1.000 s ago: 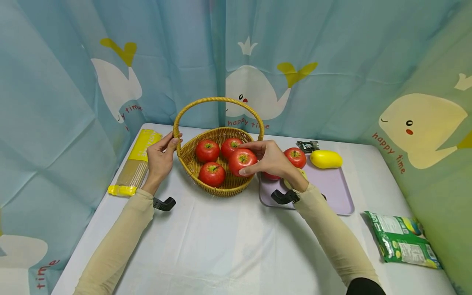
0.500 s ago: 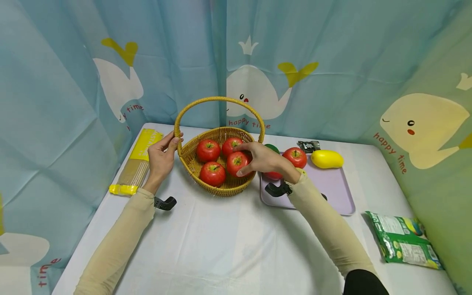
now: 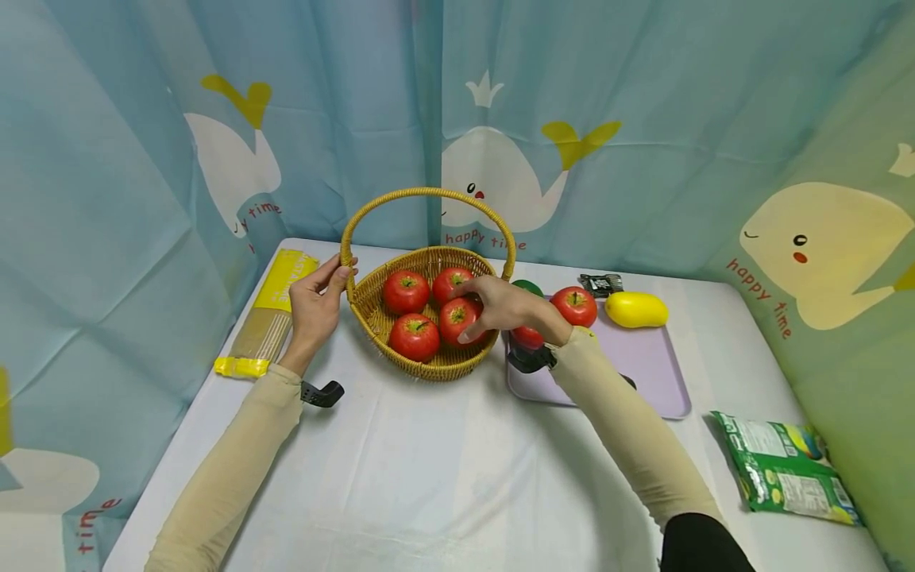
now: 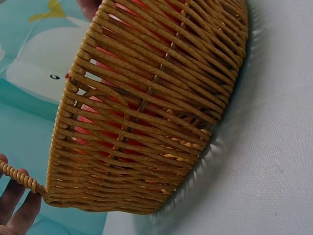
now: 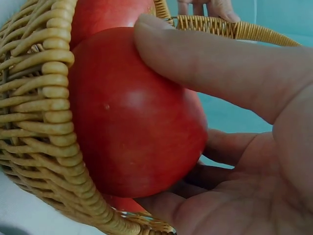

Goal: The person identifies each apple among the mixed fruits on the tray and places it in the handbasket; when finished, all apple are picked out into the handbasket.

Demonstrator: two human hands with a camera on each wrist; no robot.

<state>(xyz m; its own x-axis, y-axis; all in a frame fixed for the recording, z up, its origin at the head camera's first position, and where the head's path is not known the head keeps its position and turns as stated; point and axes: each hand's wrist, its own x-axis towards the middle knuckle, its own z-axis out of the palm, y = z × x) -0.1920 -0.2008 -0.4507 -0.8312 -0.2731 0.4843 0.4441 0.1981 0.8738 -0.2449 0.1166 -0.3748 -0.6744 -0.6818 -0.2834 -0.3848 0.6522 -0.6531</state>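
Right-hand grip (image 3: 503,304) holds the front-right apple (image 3: 455,319) to its left, inside the basket (image 3: 443,371); left-hand grip (image 3: 314,313) pinches the handle (image 3: 429,192).

Beige slvs (image 3: 229,469) w/ blk wrist mounts (image 3: 323,394)

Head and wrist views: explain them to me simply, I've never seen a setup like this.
No machine here: just a person's two bare hands. The wide picture comes from a camera on the head; the close-ups come from one on each wrist. The left hand holds the handle of a wicker basket. The right hand grips a red apple inside it, beside three more red apples. On the white table, a yellow packet lies to the left; to the right are a purple tray, a yellow fruit at its far edge, and a green bag. The right arm partly hides what is on the tray.
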